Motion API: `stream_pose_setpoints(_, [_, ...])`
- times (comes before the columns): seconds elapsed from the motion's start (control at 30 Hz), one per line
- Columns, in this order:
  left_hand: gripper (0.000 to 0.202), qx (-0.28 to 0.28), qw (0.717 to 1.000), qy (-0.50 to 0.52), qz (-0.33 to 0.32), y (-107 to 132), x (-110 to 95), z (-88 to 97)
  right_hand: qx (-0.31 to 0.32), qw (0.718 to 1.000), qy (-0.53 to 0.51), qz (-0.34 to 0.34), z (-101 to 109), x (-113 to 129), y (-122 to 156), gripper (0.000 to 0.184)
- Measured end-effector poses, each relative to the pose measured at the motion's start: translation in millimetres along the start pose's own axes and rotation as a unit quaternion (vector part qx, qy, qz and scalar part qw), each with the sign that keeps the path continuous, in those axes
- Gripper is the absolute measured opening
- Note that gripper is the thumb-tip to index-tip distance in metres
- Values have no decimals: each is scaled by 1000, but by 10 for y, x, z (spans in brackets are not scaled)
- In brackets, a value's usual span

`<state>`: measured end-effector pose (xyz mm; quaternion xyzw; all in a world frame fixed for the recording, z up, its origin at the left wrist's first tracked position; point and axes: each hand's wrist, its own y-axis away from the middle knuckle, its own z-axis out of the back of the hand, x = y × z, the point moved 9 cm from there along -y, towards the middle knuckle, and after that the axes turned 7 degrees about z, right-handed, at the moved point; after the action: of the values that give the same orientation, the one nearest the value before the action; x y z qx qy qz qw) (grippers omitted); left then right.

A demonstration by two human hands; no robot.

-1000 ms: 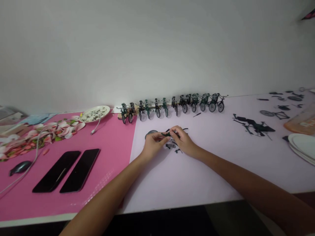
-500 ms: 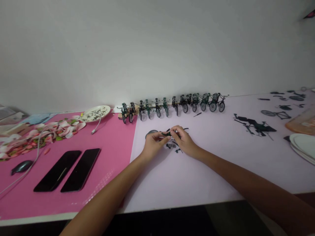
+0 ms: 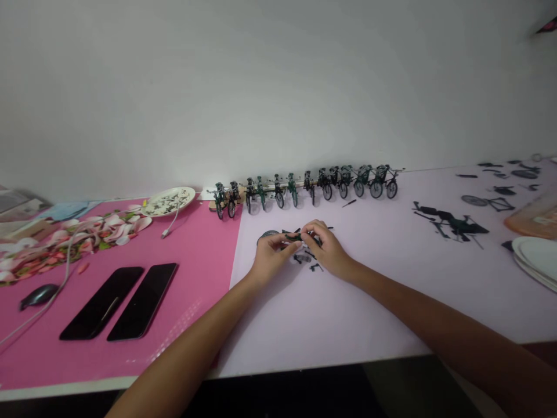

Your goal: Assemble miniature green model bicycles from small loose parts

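I have the left hand point(image 3: 270, 256) and right hand point(image 3: 325, 248) pinched on a small dark-green part point(image 3: 295, 237); loose pieces point(image 3: 303, 258) lie at its six o'clock, miniature bicycles point(image 3: 309, 184) at twelve.

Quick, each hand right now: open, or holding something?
Left hand: closed, pinching one end of a dark green toy-bicycle part.
Right hand: closed, pinching what looks like the same part's other end.

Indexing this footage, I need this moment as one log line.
left hand: pinching green bicycle part; right hand: holding same part; below: loose bicycle parts; behind: row of miniature bicycles
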<state>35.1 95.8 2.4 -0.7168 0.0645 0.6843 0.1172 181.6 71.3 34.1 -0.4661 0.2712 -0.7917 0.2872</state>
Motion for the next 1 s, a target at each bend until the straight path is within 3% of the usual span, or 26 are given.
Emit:
stream_pose_setpoints(0.2, [28, -8, 1000, -23, -19, 11, -63, 11, 0, 1000, 0, 6, 49, 42, -30, 16])
stream_pose_setpoints(0.7, [18, -22, 992, -102, -77, 53, -176, 27, -8, 990, -85, -115, 20, -218, 36, 19])
stream_pose_setpoints(1.0, [15, -30, 986, -134, -98, 76, -226, 28, 2, 986, -96, -140, 15, -245, 34, 19])
